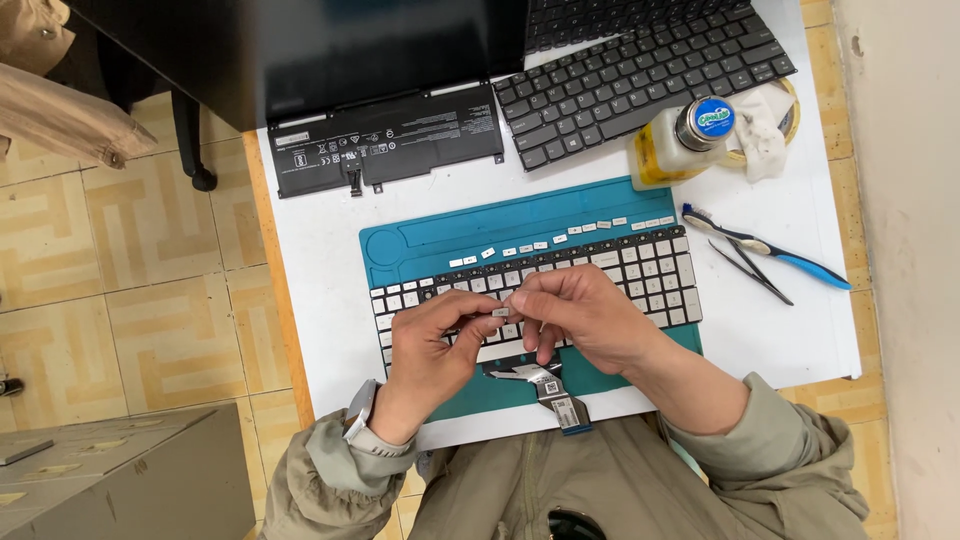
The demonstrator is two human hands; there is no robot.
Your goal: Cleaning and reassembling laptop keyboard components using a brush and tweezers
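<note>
- A small, flat, pale grey plastic keycap (501, 312) is pinched between the fingertips of the left hand (432, 345) and the right hand (580, 315), both closed on it just above the keys, apparently so its thin edges can be turned and checked.
- Beneath the hands lies a loose white-keyed laptop keyboard (640, 265), its glossy black ribbon cable (545, 385) trailing toward the person's olive jacket.
- A teal rubbery work mat (410, 250) cushions the keyboard; a row of removed keycaps (560, 238) sits along the mat's upper groove, seemingly kept in order.
- Farther out on the white tabletop (320, 290) rest a flat black battery pack (385, 140), a dark keyboard (640, 75), a yellowish plastic bottle (680, 140), black tweezers (752, 270) and a blue-handled toothbrush (770, 247).
</note>
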